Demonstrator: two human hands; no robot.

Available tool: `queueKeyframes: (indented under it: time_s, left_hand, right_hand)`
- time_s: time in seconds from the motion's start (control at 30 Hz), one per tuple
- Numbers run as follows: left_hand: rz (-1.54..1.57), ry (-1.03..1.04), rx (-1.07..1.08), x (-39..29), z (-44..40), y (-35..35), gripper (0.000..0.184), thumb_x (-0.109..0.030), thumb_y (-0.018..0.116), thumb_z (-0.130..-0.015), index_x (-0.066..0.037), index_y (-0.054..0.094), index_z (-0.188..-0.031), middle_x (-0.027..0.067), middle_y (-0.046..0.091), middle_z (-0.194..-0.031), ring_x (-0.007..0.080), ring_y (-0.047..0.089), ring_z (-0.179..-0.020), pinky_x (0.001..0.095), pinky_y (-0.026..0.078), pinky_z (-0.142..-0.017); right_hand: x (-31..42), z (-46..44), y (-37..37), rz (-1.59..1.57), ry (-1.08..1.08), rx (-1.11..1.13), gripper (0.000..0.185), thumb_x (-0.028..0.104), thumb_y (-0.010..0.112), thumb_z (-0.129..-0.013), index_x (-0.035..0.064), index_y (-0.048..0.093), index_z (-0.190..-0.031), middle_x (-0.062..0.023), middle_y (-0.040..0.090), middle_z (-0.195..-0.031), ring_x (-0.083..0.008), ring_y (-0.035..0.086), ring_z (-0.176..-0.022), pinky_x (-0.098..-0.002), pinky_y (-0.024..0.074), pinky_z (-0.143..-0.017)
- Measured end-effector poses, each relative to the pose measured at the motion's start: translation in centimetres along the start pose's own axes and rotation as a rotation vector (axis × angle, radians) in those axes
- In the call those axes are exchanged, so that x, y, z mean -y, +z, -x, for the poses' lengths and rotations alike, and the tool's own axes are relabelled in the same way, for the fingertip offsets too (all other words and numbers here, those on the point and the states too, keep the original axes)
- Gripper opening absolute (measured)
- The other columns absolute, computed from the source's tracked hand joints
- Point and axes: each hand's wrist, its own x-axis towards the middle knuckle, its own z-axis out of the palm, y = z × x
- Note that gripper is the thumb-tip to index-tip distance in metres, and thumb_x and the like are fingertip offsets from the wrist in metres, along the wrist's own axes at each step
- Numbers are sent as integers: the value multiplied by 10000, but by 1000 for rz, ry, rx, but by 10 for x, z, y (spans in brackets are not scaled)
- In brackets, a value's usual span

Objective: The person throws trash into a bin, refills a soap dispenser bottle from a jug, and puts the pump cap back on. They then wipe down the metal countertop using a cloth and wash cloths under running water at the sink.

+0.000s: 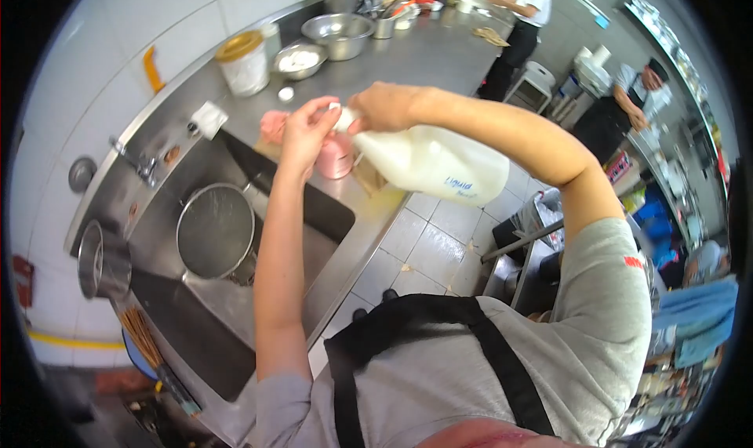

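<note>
Over the steel counter (423, 79) of a tiled kitchen, the right hand (384, 107) is clamped on the neck end of a tilted white jug (439, 166). Beside it, the left hand (304, 130) has its fingers closed at the jug's mouth, above a pink bottle (335, 159); the sink (314, 213) lies left of that hand's forearm.

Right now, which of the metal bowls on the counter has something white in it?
The smaller bowl, next to the tub with the gold lid. The larger bowl beside it shows only bare metal inside.
</note>
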Motion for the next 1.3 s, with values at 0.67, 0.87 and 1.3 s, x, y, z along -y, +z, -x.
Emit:
queueKeyframes:
  time_s: [0.67, 0.87, 1.3]
  left_hand:
    - [-303, 227, 56, 31, 19, 98, 611, -445, 641, -697, -44, 462, -1122, 88, 574, -874, 153, 548, -675, 294, 440, -557]
    - [-625, 196, 407, 4, 58, 138, 331, -341, 617, -724, -35, 495, -759, 103, 525, -646, 219, 521, -559, 341, 378, -489]
    - [-1502, 55, 140, 101, 141, 95, 773, -326, 716, -593, -72, 357, -1228, 199, 231, -1324, 424, 197, -1202, 517, 200, -928]
  right_hand:
    - [-49, 159, 85, -676, 183, -437, 343, 319, 510, -818, 19, 492, -983, -205, 587, -814, -356, 567, -800, -417, 430, -694]
    - [-72, 164, 124, -662, 167, -231, 307, 306, 498, -826, 37, 479, -972, -189, 578, -825, -356, 549, -834, -404, 421, -707]
    - [-173, 105, 421, -821, 116, 155, 377, 325, 637, -711, 38, 426, -835, -162, 543, -756, -348, 538, -768, -390, 409, -675]
